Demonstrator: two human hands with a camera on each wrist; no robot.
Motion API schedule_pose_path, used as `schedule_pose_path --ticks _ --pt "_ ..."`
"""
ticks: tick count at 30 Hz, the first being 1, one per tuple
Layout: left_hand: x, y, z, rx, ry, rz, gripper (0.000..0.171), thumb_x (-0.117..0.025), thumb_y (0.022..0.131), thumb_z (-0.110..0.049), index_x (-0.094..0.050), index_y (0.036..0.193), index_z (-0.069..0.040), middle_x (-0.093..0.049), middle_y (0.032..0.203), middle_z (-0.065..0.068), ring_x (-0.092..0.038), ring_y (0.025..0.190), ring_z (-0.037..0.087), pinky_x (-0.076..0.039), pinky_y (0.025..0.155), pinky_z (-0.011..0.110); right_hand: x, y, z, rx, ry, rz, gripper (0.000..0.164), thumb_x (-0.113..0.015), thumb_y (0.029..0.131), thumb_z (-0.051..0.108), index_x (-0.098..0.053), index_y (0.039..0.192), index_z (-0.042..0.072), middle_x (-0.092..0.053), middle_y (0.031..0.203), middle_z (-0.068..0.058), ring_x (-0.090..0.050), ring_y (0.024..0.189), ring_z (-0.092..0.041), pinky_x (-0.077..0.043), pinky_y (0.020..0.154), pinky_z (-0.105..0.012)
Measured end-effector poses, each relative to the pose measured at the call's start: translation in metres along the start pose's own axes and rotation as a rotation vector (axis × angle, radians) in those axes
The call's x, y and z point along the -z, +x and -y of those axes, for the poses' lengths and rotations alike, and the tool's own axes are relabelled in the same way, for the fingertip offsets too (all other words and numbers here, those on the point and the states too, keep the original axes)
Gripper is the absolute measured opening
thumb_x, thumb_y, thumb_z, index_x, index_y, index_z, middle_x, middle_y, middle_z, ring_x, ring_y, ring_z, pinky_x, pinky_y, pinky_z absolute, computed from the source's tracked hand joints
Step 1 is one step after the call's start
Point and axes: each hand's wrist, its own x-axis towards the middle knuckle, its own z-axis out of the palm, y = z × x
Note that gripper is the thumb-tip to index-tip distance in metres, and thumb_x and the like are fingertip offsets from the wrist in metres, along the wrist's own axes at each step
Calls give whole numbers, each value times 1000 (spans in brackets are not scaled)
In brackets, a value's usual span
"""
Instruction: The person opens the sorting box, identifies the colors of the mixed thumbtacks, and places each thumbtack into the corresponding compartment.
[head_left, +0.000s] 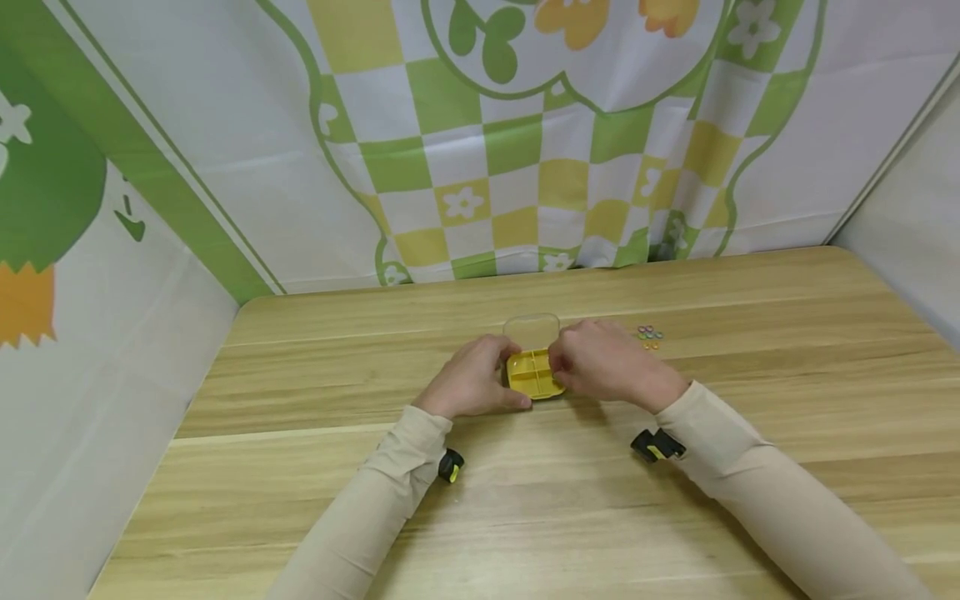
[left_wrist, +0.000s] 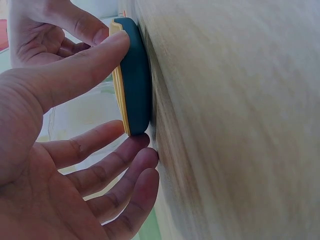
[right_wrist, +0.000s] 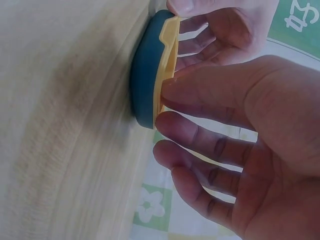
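Note:
A small pill box [head_left: 533,385] sits on the table, its yellow inside divided into compartments and its clear lid [head_left: 531,329] raised at the back. The wrist views show the box's dark teal base [left_wrist: 137,80]. My left hand [head_left: 474,379] grips the box from the left, thumb at the near side and fingers at the far side. My right hand [head_left: 603,360] is over the right-hand compartments. In the right wrist view its thumb and index fingertip [right_wrist: 170,92] are close together at the yellow rim; whether anything lies between them is hidden.
Several tiny coloured ring-like pieces [head_left: 649,333] lie on the wooden table [head_left: 525,500] right of the box, beyond my right hand. A checked green, yellow and white curtain [head_left: 517,167] hangs behind the table's back edge. White walls flank both sides.

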Motion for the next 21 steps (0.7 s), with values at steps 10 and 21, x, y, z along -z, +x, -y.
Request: schedule_pose_path --ticks 10,21 --pt "0 0 0 1 11 0 63 -94 72 -18 -66 125 -1 -68 112 8 -61 101 22 -49 93 41 0 -1 2 -11 -17 5 13 -79 85 15 -71 75 17 -64 76 5 -57 67 -13 -51 62 -36" --pt "0 0 0 5 16 3 64 -94 73 -19 -65 127 0 -67 114 9 -61 102 22 -49 94 42 -1 -1 2 -18 -21 6 13 -80 85 16 -72 75 17 -64 75 5 -56 65 -12 -51 61 -35"
